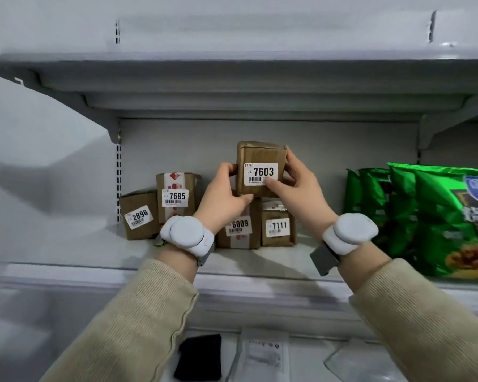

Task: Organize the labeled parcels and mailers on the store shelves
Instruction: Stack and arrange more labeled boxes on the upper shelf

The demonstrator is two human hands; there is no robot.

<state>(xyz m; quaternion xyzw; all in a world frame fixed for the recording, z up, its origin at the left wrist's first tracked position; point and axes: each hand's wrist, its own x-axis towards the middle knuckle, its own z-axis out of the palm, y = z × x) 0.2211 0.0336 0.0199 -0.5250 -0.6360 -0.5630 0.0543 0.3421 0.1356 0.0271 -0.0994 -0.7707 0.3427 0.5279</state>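
Both hands grip parcel 7603 (260, 157) — your left hand (224, 195) on its left edge, your right hand (300, 190) on its right edge with the thumb on the label. It is upright directly over parcel 6009 (239, 232) and parcel 7111 (278, 228) on the shelf (260, 261); contact cannot be confirmed.

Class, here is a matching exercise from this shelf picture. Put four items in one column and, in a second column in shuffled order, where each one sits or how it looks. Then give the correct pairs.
Items:
1. parcel 7603
2. parcel 2896
3. parcel 7685
4. green snack bags

Descriptions:
A. at the right end of the shelf
B. gripped by the left hand and right hand
C. leftmost brown box
D. red-printed tape down its front

Pairs: 1-B, 2-C, 3-D, 4-A
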